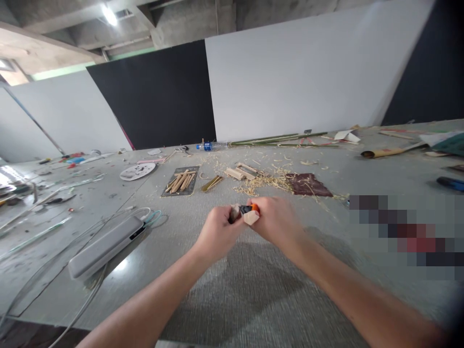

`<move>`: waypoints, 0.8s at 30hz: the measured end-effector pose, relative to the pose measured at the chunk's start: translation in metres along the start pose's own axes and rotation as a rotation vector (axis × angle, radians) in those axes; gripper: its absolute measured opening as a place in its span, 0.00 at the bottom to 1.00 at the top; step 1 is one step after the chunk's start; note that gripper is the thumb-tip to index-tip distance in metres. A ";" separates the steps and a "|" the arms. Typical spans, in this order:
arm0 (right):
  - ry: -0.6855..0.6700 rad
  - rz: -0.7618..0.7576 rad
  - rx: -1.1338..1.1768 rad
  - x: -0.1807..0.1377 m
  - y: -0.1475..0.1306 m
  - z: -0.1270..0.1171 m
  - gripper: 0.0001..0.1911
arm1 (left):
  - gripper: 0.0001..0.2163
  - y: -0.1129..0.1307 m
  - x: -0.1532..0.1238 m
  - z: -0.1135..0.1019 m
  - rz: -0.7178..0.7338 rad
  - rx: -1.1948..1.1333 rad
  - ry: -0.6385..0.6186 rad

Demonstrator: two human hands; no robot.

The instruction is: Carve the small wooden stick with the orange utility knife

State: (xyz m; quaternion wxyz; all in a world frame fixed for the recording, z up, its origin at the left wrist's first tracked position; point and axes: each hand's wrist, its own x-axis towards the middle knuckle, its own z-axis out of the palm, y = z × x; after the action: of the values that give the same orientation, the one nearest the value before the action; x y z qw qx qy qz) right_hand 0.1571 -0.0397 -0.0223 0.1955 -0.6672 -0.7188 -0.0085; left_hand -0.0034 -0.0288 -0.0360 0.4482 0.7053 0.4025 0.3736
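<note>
Both hands meet above the middle of a grey work surface (232, 290). My left hand (217, 234) is closed around a small pale piece of wood (251, 217), which sticks out between the two hands. My right hand (277, 222) is closed on a tool with an orange and black handle (250, 209), held against the wood piece. The tool's blade is hidden by the fingers.
A grey power bank (105, 246) with cables lies at left. Farther back are a dark tray of wood sticks (181, 181), wood shavings (268, 181), a dark sheet (311, 184), a white disc (137, 171), a water bottle (212, 145) and long bamboo stalks (275, 140).
</note>
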 end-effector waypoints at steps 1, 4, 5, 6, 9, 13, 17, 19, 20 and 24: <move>0.005 0.018 -0.001 0.000 -0.001 0.001 0.11 | 0.28 -0.002 0.001 0.001 -0.007 -0.024 0.002; 0.008 0.067 0.007 -0.001 -0.007 0.004 0.12 | 0.28 -0.006 0.003 0.003 -0.032 -0.088 0.006; 0.007 0.080 0.012 -0.001 -0.008 0.005 0.12 | 0.27 -0.006 0.003 0.004 -0.042 -0.108 0.009; 0.007 0.098 0.018 0.000 -0.009 0.006 0.12 | 0.27 -0.007 0.003 0.006 -0.050 -0.126 0.014; 0.024 0.194 0.016 0.007 -0.005 0.006 0.11 | 0.28 -0.005 0.000 0.013 -0.058 -0.172 0.010; 0.118 0.323 -0.016 0.016 0.016 -0.001 0.10 | 0.27 0.002 -0.006 0.022 -0.085 -0.230 -0.077; 0.194 0.218 0.010 0.016 0.029 -0.002 0.09 | 0.24 0.005 -0.003 0.013 -0.120 -0.272 -0.069; 0.198 0.121 0.042 0.014 0.027 0.001 0.10 | 0.22 0.004 0.000 0.006 -0.130 -0.287 -0.050; 0.190 0.073 0.059 0.013 0.025 0.002 0.11 | 0.21 0.003 0.001 0.003 -0.133 -0.294 -0.048; 0.141 -0.061 0.108 0.008 0.016 0.004 0.15 | 0.21 0.003 0.001 -0.002 -0.135 -0.303 -0.073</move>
State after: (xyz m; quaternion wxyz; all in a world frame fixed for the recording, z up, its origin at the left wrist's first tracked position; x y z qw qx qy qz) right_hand 0.1710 -0.0294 -0.0275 0.2808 -0.6312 -0.7227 -0.0225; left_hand -0.0039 -0.0280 -0.0322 0.5878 0.6141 0.3716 0.3732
